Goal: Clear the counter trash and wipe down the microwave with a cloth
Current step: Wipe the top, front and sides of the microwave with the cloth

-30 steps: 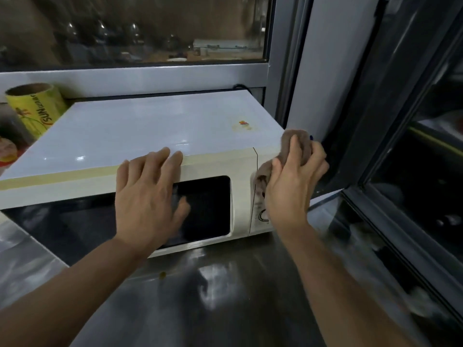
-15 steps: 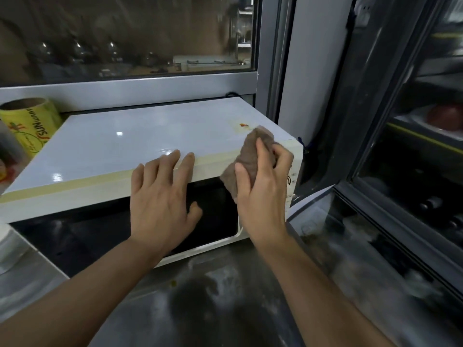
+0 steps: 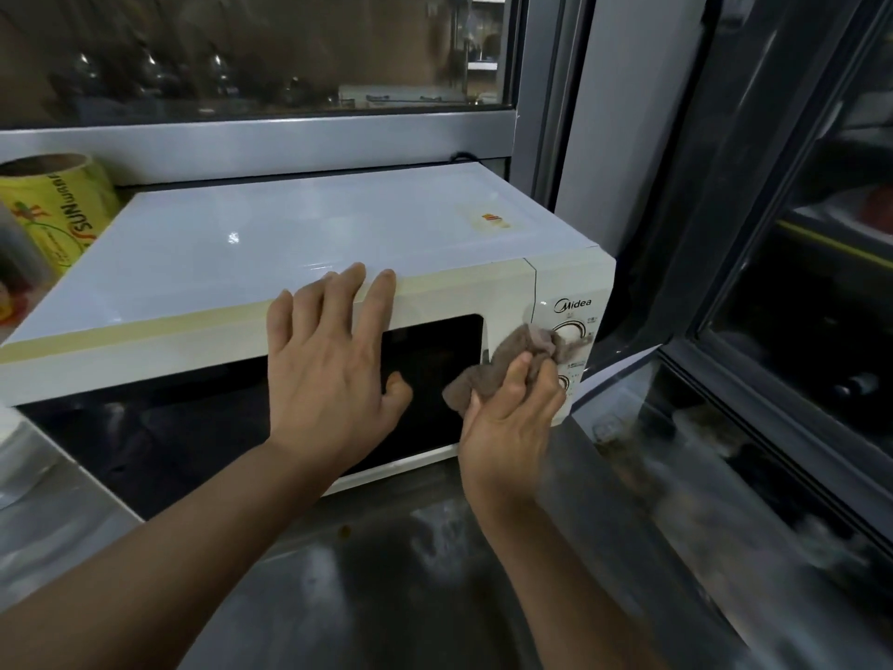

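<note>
Down from the top edge, cloth (image 3: 507,367) apparently presses microwave (image 3: 309,244) panel.

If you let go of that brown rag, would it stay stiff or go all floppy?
Probably floppy: the crumpled brown cloth bunches in folds where the right hand pinches it, and a loose corner droops. It likely weighs little, since fingertips alone hold it against the white microwave.

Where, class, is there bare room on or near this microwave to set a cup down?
Free: the microwave top, between the yellow roll and the small sticker, behind the left hand. Also the steel counter between the forearms. Crowded: the front right, where the right hand presses the cloth on the dials.
</note>
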Demonstrator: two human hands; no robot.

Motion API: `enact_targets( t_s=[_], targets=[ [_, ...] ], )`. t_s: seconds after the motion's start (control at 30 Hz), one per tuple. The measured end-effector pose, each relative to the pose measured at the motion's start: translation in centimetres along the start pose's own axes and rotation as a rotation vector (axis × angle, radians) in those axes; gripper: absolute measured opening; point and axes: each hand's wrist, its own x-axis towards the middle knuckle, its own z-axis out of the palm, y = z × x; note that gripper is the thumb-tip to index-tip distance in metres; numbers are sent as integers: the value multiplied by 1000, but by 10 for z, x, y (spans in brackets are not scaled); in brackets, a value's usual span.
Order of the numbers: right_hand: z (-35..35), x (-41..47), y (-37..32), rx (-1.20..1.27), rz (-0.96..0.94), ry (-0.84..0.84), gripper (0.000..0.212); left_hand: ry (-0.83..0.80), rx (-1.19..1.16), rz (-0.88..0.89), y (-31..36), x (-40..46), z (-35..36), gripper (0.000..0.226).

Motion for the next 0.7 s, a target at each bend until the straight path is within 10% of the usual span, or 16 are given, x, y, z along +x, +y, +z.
enact_targets(
  t_s=[0.7],
  targets=[
    [23,-15,-1,214,114,97,57,99,-45,-8,0,1,11,81]
  ],
)
